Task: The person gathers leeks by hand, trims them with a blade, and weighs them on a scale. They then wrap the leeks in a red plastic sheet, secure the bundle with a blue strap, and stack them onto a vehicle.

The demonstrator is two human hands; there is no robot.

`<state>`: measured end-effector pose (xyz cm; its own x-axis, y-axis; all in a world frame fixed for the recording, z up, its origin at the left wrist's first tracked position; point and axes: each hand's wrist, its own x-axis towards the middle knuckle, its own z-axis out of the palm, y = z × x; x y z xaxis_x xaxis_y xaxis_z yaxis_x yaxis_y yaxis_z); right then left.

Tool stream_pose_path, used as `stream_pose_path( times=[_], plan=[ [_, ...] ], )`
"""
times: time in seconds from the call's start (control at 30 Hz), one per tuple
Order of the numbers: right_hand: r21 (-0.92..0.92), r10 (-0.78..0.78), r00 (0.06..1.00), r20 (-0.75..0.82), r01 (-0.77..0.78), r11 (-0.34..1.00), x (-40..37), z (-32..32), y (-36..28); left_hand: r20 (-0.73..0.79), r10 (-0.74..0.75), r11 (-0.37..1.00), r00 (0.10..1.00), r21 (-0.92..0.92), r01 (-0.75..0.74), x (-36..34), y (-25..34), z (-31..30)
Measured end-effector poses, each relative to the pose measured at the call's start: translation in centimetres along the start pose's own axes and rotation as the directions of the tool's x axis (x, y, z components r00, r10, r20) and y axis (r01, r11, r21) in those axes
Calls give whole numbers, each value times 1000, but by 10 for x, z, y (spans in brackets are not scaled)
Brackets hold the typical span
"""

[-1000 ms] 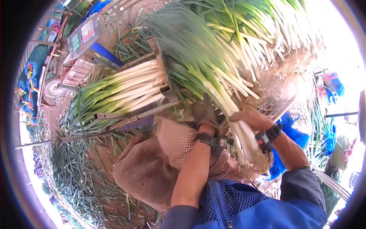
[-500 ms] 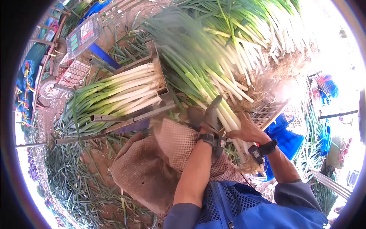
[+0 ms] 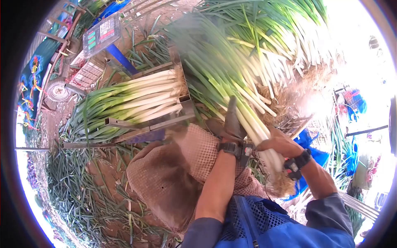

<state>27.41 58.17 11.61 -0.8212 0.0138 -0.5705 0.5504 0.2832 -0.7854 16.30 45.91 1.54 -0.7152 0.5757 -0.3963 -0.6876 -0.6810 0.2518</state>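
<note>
A bunch of long green onions [image 3: 253,125] slants across in front of me, roots toward my body and leaves running up into the pile. My right hand [image 3: 282,144] is bare and wraps round the white stalks just above the roots. On the bunch's left side is my left hand [image 3: 232,124] in a dark glove, its thumb stretched along the stalks and the other fingers hidden under them. Left of my hands, a metal frame [image 3: 186,108] holds a row of green onions [image 3: 153,97], roots against its end plate.
A large heap of green onions [image 3: 285,41] lies ahead. A scale display [image 3: 101,35] on a blue post stands at the upper left. Brown mesh cloth [image 3: 163,182] covers my legs. Cut leaves [image 3: 78,186] litter the ground, and blue plastic [image 3: 316,155] lies at the right.
My right hand has closed further round the white stalks, which now sit closer together. The roots have moved slightly right. The whole view has shifted a little.
</note>
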Motion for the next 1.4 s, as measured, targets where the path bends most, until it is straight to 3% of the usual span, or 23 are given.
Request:
stream_pose_path(
  times=[0.07,0.13,0.23,0.27,0.37,0.4,0.5,0.6,0.7,0.73,0.87,0.9,0.97,1.03,1.1,1.13,1.2,1.23,1.3,1.33,1.4],
  plan=[
    [-189,17,999,-43,-24,982,-22,-16,1,65,134,989,989,-77,-129,-4,-1,15],
    [-230,55,996,-65,-69,971,-56,-24,-22,138,260,960,956,-145,-241,0,2,17],
    [-289,122,989,-87,-142,947,-112,-30,-48,371,244,934,896,-339,-114,0,8,27],
    [-297,130,983,-126,-163,941,-130,-30,-49,312,308,916,899,-354,-191,3,7,28],
    [-364,194,937,-289,-295,884,-174,-21,-62,248,298,895,922,-409,-179,4,14,44],
    [-450,85,936,-342,-242,860,-187,-22,-43,328,299,889,896,-437,-137,2,19,50],
    [-403,-32,900,-434,-163,901,-207,-15,-47,420,372,870,828,-468,-154,-13,43,84],
    [-507,-189,824,-535,-134,851,-200,-14,-53,470,440,870,765,-433,-234,-17,82,102],
    [-598,-380,797,-469,30,801,-159,-18,-71,440,570,822,694,-297,-487,-31,157,106],
    [-697,-491,772,-402,89,711,-137,-17,-82,412,635,765,654,-215,-608,-40,195,101],
    [-852,-716,684,-142,284,440,-32,16,-161,258,858,408,443,180,-895,-89,347,43],
    [-847,-743,664,-84,346,404,0,32,-186,220,902,287,370,335,-898,-104,390,21],
    [-666,-747,663,54,581,468,67,70,-233,150,954,125,259,589,-798,-135,463,-33],
    [-772,-848,460,264,628,100,139,110,-261,93,979,30,180,811,-585,-165,524,-93],
    [-692,-873,228,431,705,-158,210,155,-272,52,986,2,156,945,-328,-186,560,-151],
    [-652,-771,422,476,759,13,237,184,-284,44,985,-6,165,974,-225,-192,569,-177],
    [-632,-609,593,527,752,187,281,220,-276,41,977,-32,209,998,-45,-197,570,-222],
    [-642,-601,598,530,746,176,298,229,-263,65,966,-66,250,998,-4,-201,560,-240],
    [-777,-417,755,506,609,161,315,234,-228,108,935,-122,338,992,20,-213,528,-264],
    [-835,-305,826,474,532,141,322,234,-213,-140,910,149,391,989,9,-217,511,-265],
    [-833,-336,823,458,529,160,325,222,-183,-559,673,626,484,779,28,-231,469,-262]
  ],
)
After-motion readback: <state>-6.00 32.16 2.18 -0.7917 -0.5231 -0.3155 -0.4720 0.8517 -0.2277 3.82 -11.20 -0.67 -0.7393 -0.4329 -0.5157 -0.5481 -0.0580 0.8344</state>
